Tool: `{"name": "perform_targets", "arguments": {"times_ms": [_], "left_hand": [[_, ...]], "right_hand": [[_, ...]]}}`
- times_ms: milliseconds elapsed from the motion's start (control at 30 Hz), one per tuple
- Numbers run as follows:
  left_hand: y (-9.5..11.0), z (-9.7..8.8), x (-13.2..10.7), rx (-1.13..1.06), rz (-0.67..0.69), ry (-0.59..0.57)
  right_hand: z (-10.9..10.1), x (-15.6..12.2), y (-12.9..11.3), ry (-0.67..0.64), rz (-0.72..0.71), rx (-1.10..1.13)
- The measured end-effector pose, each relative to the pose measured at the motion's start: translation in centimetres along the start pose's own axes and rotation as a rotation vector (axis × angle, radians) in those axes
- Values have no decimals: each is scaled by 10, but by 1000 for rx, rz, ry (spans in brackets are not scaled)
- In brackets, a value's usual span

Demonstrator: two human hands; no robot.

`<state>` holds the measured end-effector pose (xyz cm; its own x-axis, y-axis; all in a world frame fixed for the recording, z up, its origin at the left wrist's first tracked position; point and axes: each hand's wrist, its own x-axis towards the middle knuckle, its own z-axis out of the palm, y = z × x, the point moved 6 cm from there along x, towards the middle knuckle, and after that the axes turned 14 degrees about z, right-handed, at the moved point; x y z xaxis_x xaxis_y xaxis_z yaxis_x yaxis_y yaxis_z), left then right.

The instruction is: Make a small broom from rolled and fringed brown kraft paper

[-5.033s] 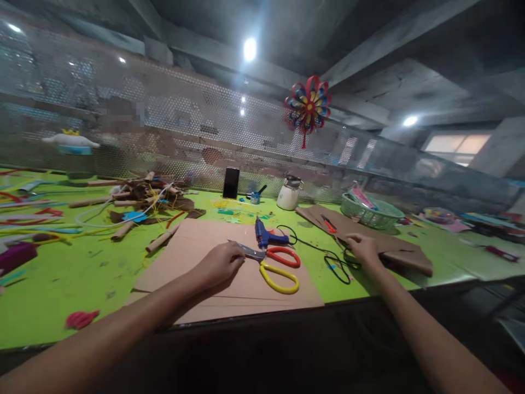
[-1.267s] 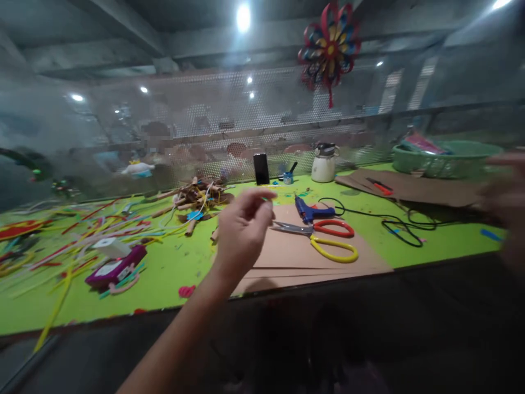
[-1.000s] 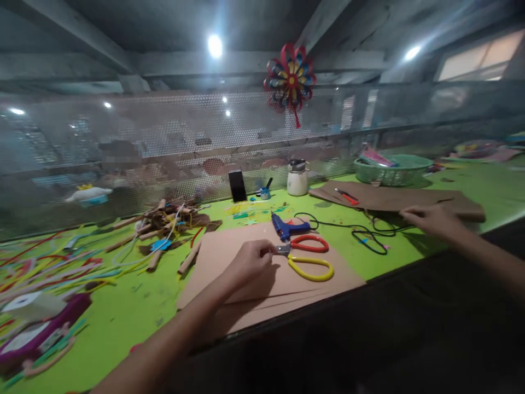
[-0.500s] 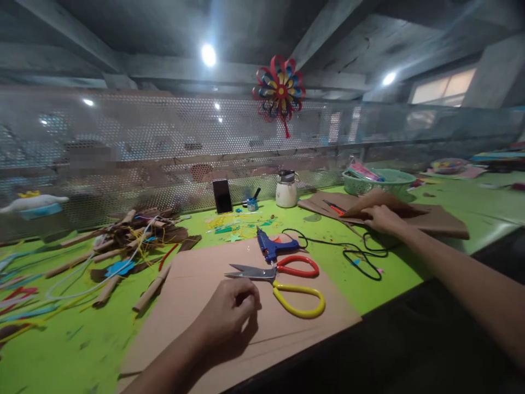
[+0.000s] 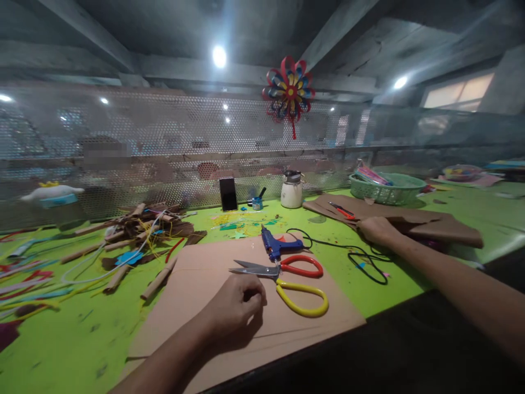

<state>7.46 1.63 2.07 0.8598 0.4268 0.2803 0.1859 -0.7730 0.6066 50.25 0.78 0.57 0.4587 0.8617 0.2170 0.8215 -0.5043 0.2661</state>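
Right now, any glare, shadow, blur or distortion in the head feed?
Head view, top: ceiling light blown out, flare above it. Head view, middle: scissors look fairly sharp; dark shadow beside the left hand on the tan paper. Head view, left edge: mesh screen looks soft, stretched.

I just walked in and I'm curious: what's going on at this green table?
Someone is at the table with both bare hands out. The left hand is loosely curled over the tan sheets, close to the slightly open scissors; nothing shows in it. The right hand is at the near edge of the brown paper, but its fingertips are hidden, so I can't tell whether it grips. A red-handled cutter lies on that paper, and a blue glue gun lies just beyond the scissors.
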Motion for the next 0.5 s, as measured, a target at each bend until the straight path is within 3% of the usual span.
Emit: {"name": "perform_targets", "arguments": {"times_ms": [267,500], "left_hand": [[0,2,2,45,4,-13],[0,4,1,54,24,-14]], "right_hand": [[6,20,-8,3,21,18],[20,23,4,58,137,161]]}}
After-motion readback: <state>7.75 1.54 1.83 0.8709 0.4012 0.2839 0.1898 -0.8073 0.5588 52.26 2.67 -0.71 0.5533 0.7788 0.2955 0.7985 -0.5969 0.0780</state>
